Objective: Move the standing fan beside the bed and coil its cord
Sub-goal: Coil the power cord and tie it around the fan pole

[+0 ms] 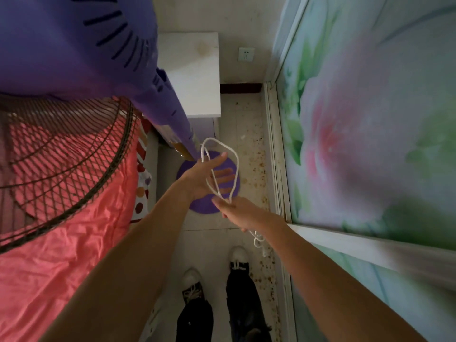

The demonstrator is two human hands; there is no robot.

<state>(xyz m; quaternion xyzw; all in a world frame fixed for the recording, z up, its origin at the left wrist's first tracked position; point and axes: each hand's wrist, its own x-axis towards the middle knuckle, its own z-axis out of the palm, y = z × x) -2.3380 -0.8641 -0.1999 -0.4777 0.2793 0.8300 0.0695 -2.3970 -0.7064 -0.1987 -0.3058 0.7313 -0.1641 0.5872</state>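
purple standing fan [81, 45] beside pink-covered bed [61, 243] | right hand [237, 211] pinches white cord [222, 169] loops | left hand [209, 176] open-fingered, inside the loops

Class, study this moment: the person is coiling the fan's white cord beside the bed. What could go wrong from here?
1. The left hand lies open inside the white cord loops, so they could slip off.
2. Slack cord dangles below the right hand near the shoes, a possible snag.
3. Pulling the cord might rock the purple fan.

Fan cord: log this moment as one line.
stage: coiling | cord: white loops over open left hand | right hand: pinches loop ends, tail hangs below | fan: beside bed
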